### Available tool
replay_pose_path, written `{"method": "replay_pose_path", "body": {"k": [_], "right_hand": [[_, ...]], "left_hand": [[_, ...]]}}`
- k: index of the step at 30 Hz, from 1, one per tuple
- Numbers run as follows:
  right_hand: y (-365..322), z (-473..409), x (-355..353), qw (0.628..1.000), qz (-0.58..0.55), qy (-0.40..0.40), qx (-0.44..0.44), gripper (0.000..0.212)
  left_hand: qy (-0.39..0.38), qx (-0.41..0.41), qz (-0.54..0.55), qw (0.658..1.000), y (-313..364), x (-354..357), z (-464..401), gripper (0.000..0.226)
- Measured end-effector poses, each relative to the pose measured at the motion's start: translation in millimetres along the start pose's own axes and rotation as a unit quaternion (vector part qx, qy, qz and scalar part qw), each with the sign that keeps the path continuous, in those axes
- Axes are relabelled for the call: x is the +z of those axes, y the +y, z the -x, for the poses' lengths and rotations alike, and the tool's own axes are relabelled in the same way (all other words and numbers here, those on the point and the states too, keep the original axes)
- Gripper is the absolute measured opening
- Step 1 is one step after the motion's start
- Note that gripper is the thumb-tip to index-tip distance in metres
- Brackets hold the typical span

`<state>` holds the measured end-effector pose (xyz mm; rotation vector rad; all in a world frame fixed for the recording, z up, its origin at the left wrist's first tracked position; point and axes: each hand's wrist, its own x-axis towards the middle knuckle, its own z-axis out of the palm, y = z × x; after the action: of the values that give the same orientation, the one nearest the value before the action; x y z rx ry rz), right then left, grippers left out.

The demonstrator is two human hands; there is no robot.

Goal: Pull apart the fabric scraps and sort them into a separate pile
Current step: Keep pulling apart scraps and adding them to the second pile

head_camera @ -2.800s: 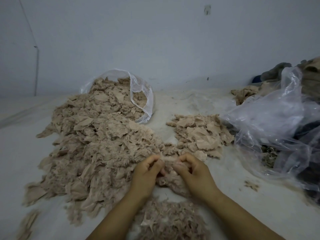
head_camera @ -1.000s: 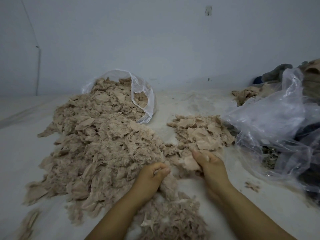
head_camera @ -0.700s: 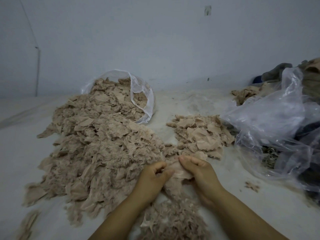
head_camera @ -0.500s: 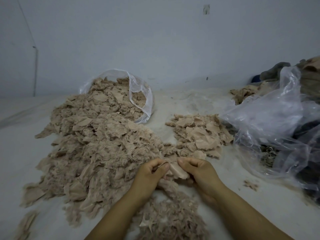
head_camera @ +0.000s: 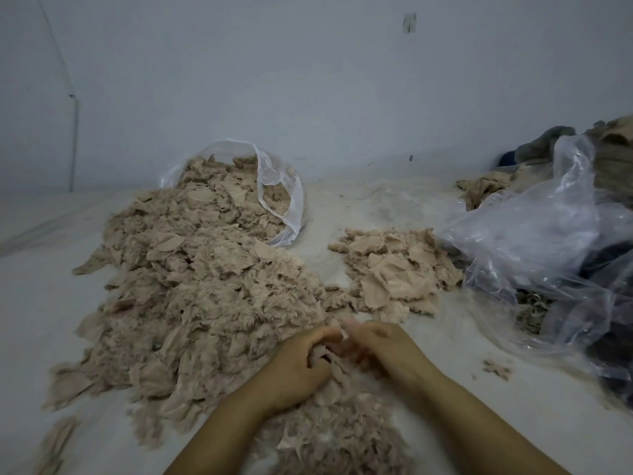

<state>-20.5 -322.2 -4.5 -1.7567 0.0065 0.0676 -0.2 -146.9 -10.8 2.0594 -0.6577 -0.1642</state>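
Two bare hands meet near the middle of the view, low down, over a white surface [head_camera: 445, 423] that could be a desk or the floor. The left hand [head_camera: 294, 366] has its fingers curled round a small clump of pinkish-tan fabric scraps [head_camera: 325, 363], so its grip is closed on the clump. The right hand [head_camera: 387, 347] is just beside it, touching the same clump, but it is blurry, so one cannot tell if its grip is closed or open. The clump sits between the two hands, right where the fingers meet. To the left and far from the hands lies a big pile [head_camera: 191, 293] of the same fluffy scraps. It spreads wide and runs up to a clear plastic bag [head_camera: 284, 200] that lies on its side with more scraps spilling out of its mouth. On the far right side of the hands sits a smaller pile [head_camera: 394, 269] of flatter, smoother pieces, apart from the big pile. Just near the arms, at the bottom of the view, there is another fluffy heap [head_camera: 335, 437] under the wrists. On the right a big crumpled clear plastic sheet [head_camera: 548, 241] covers some dark things. Behind it lies some grey and tan cloth [head_camera: 486, 190]. One tiny scrap [head_camera: 498, 369] lies alone on the white surface, near the right arm. A plain pale wall [head_camera: 308, 80] stands at the far side.
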Motion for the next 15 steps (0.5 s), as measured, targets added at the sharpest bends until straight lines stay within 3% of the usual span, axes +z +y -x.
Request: {"method": "replay_pose_path", "body": {"k": [2,6,11,15], "right_hand": [[0,1,2,0.993,0.105,-0.048,-0.019,0.059],[1,4,5,0.984,0.142,-0.086,-0.07,0.051],[6,3,14,0.974,0.198,0.033,-0.11,0.037],[8,-2,11,0.969,0.201,0.067,-0.129,0.011]], "left_hand": [[0.061,0.028,-0.022,0.998,-2,2,-3,0.026],[0.124,0.038,-0.003,0.992,-7,4,-7,0.024],[0.193,0.016,0.091,0.977,-6,4,-9,0.023],[0.175,-0.006,0.19,0.966,-4,1,-8,0.018]]}}
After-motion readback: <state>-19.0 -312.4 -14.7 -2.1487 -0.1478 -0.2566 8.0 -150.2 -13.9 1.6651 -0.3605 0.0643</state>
